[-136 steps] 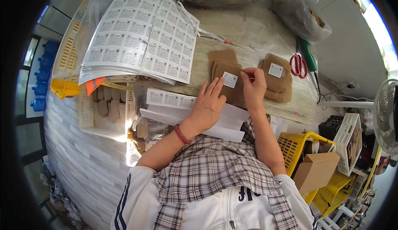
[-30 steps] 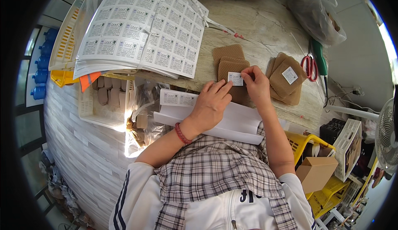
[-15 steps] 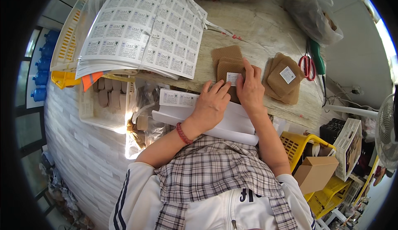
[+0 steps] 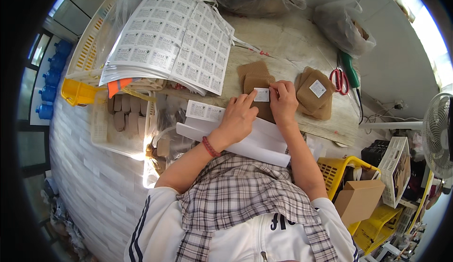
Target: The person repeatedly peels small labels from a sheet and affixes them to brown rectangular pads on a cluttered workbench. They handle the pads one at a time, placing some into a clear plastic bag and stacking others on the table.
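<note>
- Right now the fingers of the left hand lie flat and close together, their tips pressing the left end of a small white label.
- Beside them, the right hand has its fingers curled narrow, pinching or pressing the label's right end; which of the two I cannot tell.
- That label sits on the top brown pouch of a short stack, the landmark for everything below.
- Just right of the pouch lies a second pile of brown pouches, the top one already bearing a white label.
- Farther right of the pouch are red-handled scissors and a green-handled tool.
- Up and left of the pouch spreads a thick sheaf of label sheets, overhanging the wooden bench.
- Below the pouch, under the wrists, lie white backing strips and a strip of unused labels.
- Left of the pouch and lower, a clear tray holds more brown pieces.
- Risk, as I judge it: with both ends pressed at once, the label could go down skewed or trap a crease if one hand slides; the pouch is soft and unclamped, so it may shift on its stack.
- Another risk: a sticky corner could cling to a fingertip and lift as the hand comes away.
</note>
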The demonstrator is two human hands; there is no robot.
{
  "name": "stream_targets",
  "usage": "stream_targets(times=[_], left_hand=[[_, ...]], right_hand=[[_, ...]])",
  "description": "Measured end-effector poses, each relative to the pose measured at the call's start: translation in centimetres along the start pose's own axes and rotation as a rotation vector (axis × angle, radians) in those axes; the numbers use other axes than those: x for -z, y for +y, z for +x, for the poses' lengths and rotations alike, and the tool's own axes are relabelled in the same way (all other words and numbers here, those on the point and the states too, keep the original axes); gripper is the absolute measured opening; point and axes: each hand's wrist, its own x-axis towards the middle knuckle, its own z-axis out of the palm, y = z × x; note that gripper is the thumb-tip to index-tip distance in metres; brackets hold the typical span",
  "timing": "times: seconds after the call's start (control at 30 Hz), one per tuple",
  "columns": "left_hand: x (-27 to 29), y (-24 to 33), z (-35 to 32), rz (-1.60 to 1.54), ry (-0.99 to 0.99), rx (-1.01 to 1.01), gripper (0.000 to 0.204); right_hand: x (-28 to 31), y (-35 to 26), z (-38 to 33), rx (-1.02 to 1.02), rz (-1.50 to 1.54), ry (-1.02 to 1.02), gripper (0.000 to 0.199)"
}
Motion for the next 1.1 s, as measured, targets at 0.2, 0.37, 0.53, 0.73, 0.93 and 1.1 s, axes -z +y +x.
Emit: stream_targets(times=[0.2, 0.37, 0.53, 0.73, 0.93, 1.1], left_hand=[[0.1, 0.3, -0.9, -0.009, 0.043, 0.0, 0.008], [-0.2, -0.3, -0.8, -0.017, 0.074, -0.032, 0.007], [0.9, 1.5, 0.5, -0.108, 0.014, 0.076, 0.006], [-1.3, 2.1, 0.6, -0.227, 0.089, 0.086, 0.007], [1.5, 0.3, -1.7, -0.09, 0.081, 0.042, 0.013], [1.5, -0.6, -2.8, -0.197, 0.038, 0.172, 0.01]], right_hand=[[1.7, -0.4, -0.4, -0.213, 0.226, -0.072, 0.013], [7.5, 0.9, 2.4, -0.348, 0.246, 0.036, 0.013], [11.4, 4.2, 4.4, -0.202, -0.354, 0.155, 0.029], [8.8, -4.5, -2.8, -0.05, 0.059, -0.418, 0.043], [6.6, -2.7, -5.9, -0.075, 0.182, -0.315, 0.017], [6.4, -2.6, -6.1, 0.139, 0.169, -0.254, 0.021]])
